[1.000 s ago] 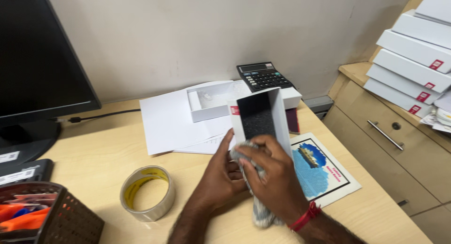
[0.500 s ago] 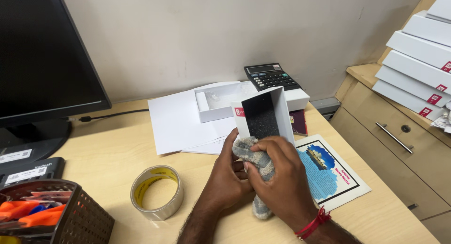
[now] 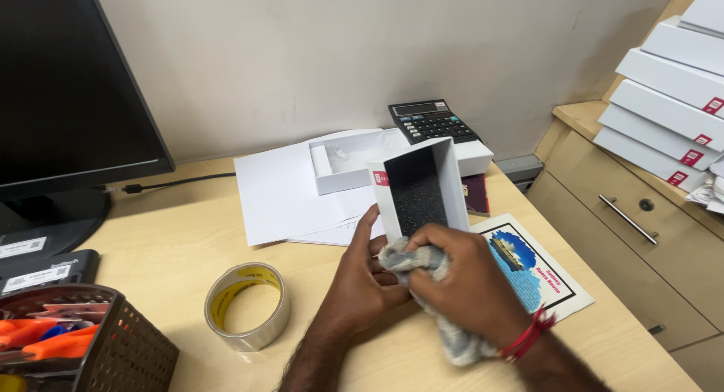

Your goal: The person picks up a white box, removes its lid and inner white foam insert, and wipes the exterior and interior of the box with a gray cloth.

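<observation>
A: What does the left hand [image 3: 362,282] have?

B: Its grip is closed around the lower end of a small white box [image 3: 417,187], thumb up the near side wall. The box is tilted up off the bench [image 3: 151,256], open side toward the camera, with a dark speckled lining inside.

A: And the right hand [image 3: 464,282]?

B: Its grip is bunched shut on a grey cloth [image 3: 422,275], pressed against the bottom edge of the box opening. The cloth's tail hangs down under the wrist toward the bench. A red thread band [image 3: 528,335] sits on that wrist.

A: Where is the box on the bench?

B: Near the middle, in front of an open white tray [image 3: 354,162] lying on white sheets of paper [image 3: 283,192]. A black calculator [image 3: 431,121] rests on the far end of that tray.

A: What else lies close?

B: A roll of tape [image 3: 247,306] is left of the left forearm, apart from it. A printed card [image 3: 532,271] with a blue picture lies just right of the right hand. A dark mesh basket [image 3: 113,350] sits at the near left corner, below a monitor [image 3: 68,90]. White boxes [image 3: 667,83] are stacked on the cabinet at the right.
</observation>
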